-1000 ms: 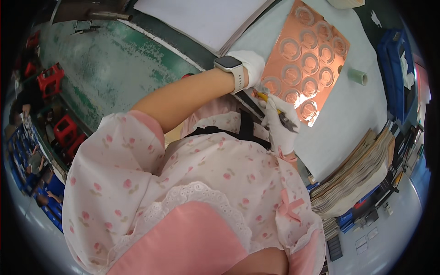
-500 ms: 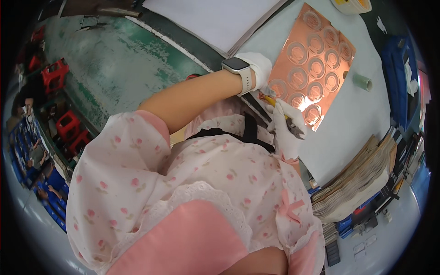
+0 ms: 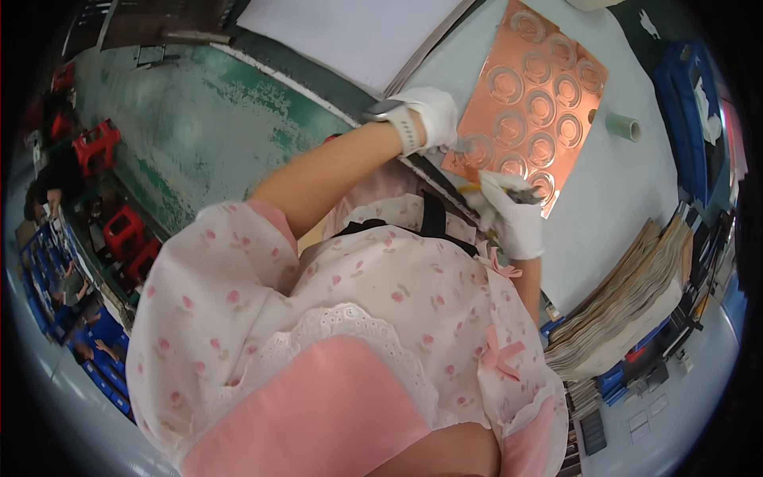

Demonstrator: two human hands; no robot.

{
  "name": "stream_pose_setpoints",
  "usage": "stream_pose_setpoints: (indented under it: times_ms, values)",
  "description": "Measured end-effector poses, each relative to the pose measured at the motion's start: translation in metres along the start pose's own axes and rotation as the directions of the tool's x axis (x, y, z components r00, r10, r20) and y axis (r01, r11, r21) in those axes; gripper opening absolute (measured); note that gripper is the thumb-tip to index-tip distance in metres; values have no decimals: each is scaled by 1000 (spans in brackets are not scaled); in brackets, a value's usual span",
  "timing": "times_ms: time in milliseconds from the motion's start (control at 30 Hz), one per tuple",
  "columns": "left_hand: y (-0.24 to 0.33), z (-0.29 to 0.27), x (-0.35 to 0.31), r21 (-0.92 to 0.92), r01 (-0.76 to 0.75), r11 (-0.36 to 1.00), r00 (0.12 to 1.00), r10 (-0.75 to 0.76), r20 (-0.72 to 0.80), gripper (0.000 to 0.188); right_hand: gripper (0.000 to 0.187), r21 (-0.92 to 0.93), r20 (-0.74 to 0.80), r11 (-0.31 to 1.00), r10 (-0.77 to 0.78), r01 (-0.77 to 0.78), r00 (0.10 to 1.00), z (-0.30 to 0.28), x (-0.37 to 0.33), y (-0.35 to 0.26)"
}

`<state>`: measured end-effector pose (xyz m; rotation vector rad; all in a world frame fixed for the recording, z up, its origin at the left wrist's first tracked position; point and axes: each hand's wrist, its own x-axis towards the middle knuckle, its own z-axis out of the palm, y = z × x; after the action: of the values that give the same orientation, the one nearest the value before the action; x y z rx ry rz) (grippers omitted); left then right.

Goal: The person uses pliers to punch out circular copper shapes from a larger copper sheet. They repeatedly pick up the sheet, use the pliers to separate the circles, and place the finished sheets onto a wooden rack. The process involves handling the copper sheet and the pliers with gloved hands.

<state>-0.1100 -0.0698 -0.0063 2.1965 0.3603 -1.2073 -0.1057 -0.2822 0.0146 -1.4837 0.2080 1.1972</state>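
Note:
My right hand (image 3: 515, 220), in a white glove, grips a pair of pliers. Their dark metal jaws (image 3: 524, 194) show at the far side of the hand, and a yellow-orange handle (image 3: 469, 188) sticks out to the left. My left hand (image 3: 434, 119), also gloved and with a watch at the wrist, is at the left edge of a copper-coloured sheet (image 3: 497, 67). Its fingertips are smeared and greyish, so I cannot tell whether they touch the sheet. Several round ring-shaped outlines mark the shiny sheet, which lies flat on a pale table surface (image 3: 608, 187).
A short green tube (image 3: 623, 127) stands right of the sheet. White paper sheets (image 3: 342, 36) lie at the far left, a blue bin (image 3: 685, 119) at the right, and a tall paper stack (image 3: 624, 306) at the near right. Red stools (image 3: 97, 147) stand on the green floor.
My right hand has turned and shifted slightly right, bringing the plier jaws from its near side to its far side. My left hand has moved a little left, farther from the right.

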Motion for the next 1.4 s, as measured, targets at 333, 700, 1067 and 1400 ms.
stream_pose_setpoints:
  times_ms: [333,700,1067,1400]
  values:
    - [-22,37,-26,-926,-24,377,996,-68,-54,45,31,4,460,988,133,-152,878,-42,-26,17]
    - [-17,71,-26,-375,-727,576,661,437,-610,45,11,5,-85,994,-104,105,991,-36,-35,31]
    - [-14,58,-7,732,-515,446,296,894,-336,42,14,301,-333,941,-46,152,942,-40,-36,33]
    - [49,-4,-62,572,-695,435,-2,795,-607,38,10,-150,-532,885,-448,441,718,-70,-88,-9]
